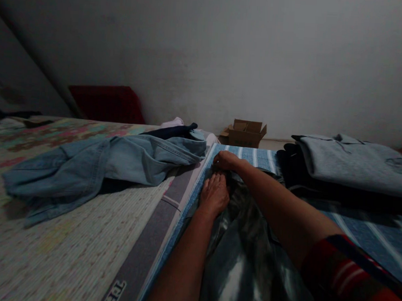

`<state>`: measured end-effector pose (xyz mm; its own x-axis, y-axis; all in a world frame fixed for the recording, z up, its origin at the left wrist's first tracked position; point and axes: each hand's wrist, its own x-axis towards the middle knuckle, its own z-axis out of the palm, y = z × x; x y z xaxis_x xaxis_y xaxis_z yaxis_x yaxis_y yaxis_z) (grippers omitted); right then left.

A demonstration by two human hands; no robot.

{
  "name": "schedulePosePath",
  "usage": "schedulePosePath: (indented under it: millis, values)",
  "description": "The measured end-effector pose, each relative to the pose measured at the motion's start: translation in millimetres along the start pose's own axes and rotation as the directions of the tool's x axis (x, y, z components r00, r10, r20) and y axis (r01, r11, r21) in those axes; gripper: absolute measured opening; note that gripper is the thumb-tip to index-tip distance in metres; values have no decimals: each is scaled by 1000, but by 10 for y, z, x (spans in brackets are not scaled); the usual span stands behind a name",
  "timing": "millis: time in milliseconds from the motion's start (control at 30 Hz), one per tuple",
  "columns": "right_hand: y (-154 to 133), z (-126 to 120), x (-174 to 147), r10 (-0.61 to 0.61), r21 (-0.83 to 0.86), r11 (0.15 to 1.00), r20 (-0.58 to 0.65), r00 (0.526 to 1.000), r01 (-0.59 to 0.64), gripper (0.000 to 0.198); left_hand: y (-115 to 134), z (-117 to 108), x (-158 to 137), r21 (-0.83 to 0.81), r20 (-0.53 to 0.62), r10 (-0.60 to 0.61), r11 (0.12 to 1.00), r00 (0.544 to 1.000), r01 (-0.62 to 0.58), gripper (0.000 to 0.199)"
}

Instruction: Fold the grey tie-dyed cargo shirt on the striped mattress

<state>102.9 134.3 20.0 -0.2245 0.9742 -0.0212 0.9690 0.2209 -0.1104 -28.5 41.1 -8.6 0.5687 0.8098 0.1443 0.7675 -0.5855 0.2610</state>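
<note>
A dark, shiny garment (pixel 245 260) is spread over the blue striped cloth in front of me, running from the near edge up to my hands. I cannot tell its exact kind. My left hand (pixel 215 191) rests on its far left part, palm down, fingers stretched forward. Just beyond, my right hand (pixel 225 161) reaches across with curled fingers at the garment's far end. It seems to pinch the dark fabric there, though the fingertips are partly hidden.
Crumpled light blue jeans (pixel 146 159) lie left on the patterned mat (pixel 91 248). Folded clothes, a grey sweatshirt (pixel 358 163) over black ones, sit right on the blue striped cloth (pixel 348 221). An open cardboard box (pixel 245 137) and a red object (pixel 105 103) stand near the wall.
</note>
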Motion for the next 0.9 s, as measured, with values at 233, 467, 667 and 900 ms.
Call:
schedulePosePath:
  millis: [233,467,667,900]
  values:
    - [-14,-10,19,-19,16,1000,33,999,18,31,-21,29,2,-21,38,-12,1000,999,13,48]
    - [-68,45,-43,59,65,996,-6,998,-58,32,-18,39,2,-36,43,-10,999,999,12,49]
    - [-62,-3,-85,137,124,984,-79,987,-127,32,-30,74,11,-43,31,-19,999,999,20,51]
    - [-14,-126,-446,216,169,968,-178,960,-186,33,-19,54,19,-68,40,-44,997,998,47,53]
